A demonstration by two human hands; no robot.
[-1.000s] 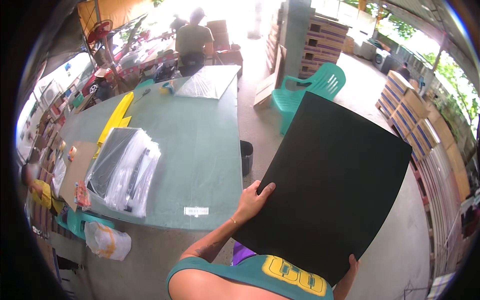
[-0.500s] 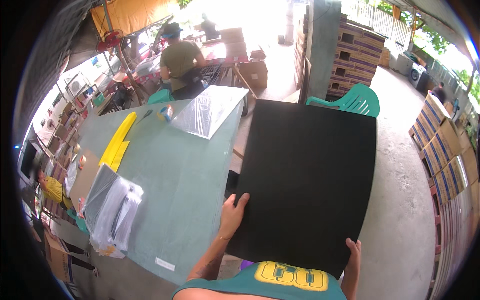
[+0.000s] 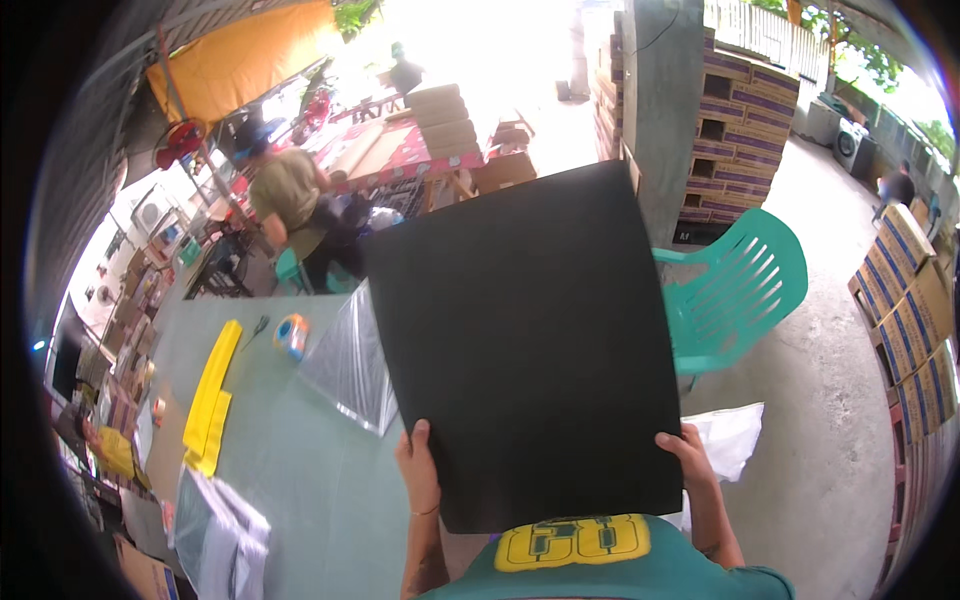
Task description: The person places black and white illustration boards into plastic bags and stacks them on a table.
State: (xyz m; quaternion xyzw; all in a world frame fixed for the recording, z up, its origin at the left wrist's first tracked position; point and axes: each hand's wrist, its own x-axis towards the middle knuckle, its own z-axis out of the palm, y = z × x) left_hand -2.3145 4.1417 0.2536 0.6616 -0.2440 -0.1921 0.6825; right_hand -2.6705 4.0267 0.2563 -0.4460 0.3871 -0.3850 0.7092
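Observation:
A large flat black board (image 3: 530,350) is held up in front of my body, tilted a little, its far edge higher on the right. My left hand (image 3: 418,468) grips its left edge low down, thumb on the front face. On the opposite edge, my right hand (image 3: 688,455) closes with its thumb over the front; the other fingers are hidden behind. The board covers part of a clear plastic sheet (image 3: 352,365) on the grey-green table (image 3: 330,480). To the right, behind my right hand, shows a white crumpled sheet or bag (image 3: 728,440).
On the table lie yellow strips (image 3: 210,410), a tape roll (image 3: 291,336), a small dark tool (image 3: 258,328) and plastic sleeves (image 3: 220,535). A green plastic chair (image 3: 740,290) stands right of the board. Stacked cartons (image 3: 740,140) flank a pillar (image 3: 668,120). A person (image 3: 295,205) works beyond the table.
The black board has shifted left over the table and tilted, now covering part of the clear plastic sheet. Both hands moved with it. More of the green chair and a white sheet came into view.

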